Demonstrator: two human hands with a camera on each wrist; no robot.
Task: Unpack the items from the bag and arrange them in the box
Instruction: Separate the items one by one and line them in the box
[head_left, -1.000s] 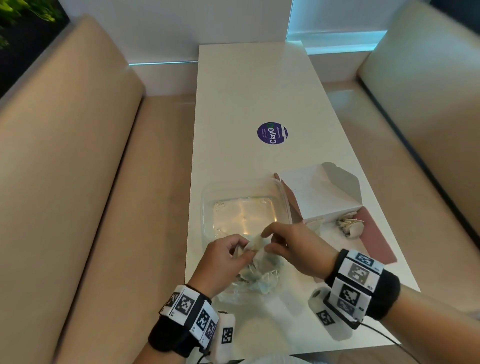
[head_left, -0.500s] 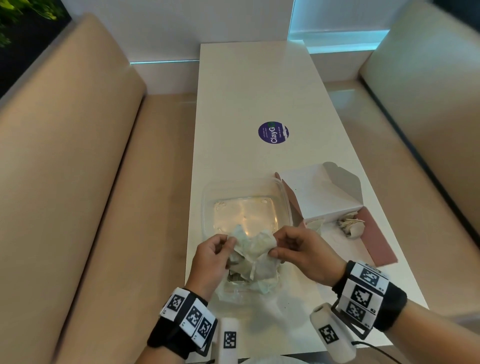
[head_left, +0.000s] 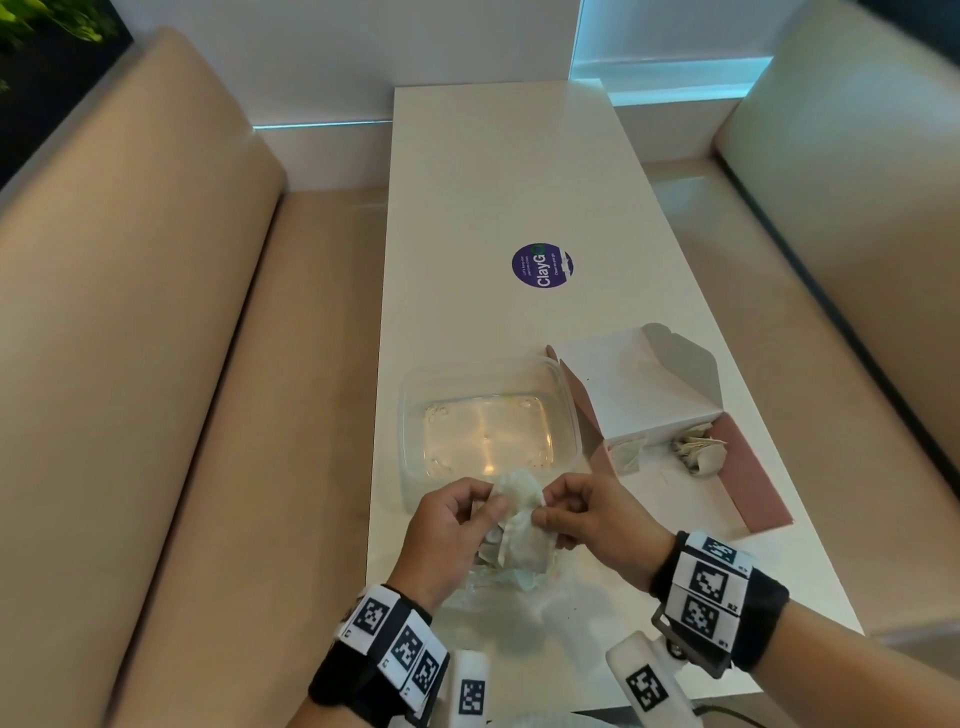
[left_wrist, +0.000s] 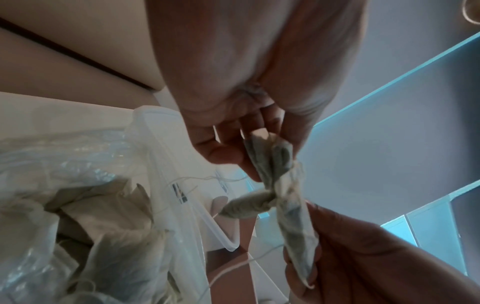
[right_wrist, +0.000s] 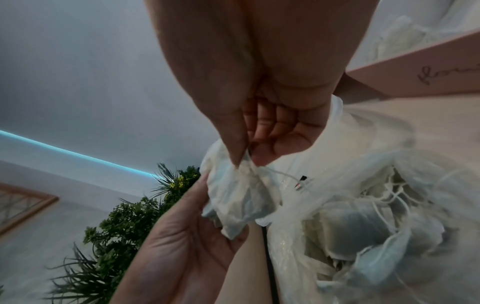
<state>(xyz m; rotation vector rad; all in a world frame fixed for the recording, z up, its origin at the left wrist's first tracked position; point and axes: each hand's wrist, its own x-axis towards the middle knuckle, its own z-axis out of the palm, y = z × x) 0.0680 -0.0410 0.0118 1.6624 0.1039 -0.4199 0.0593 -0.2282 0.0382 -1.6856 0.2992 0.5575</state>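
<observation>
While both hands work at the near edge of the worktop (head_left: 467, 208), the left hand (head_left: 452, 540) and right hand (head_left: 597, 525) each pinch an end of a crumpled tea bag (head_left: 519, 514), its long axis running between the two grips above the clear plastic bag (head_left: 498, 577). Just beyond, touching-close, sits the clear container (head_left: 488, 415); the pink-and-white box (head_left: 644, 395) lies farther toward the right edge, nearer the right hand.

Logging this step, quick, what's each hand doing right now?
Left hand: pinching one end of the tea bags.
Right hand: pinching the other end of the same tea bags, above the plastic bag.
</observation>
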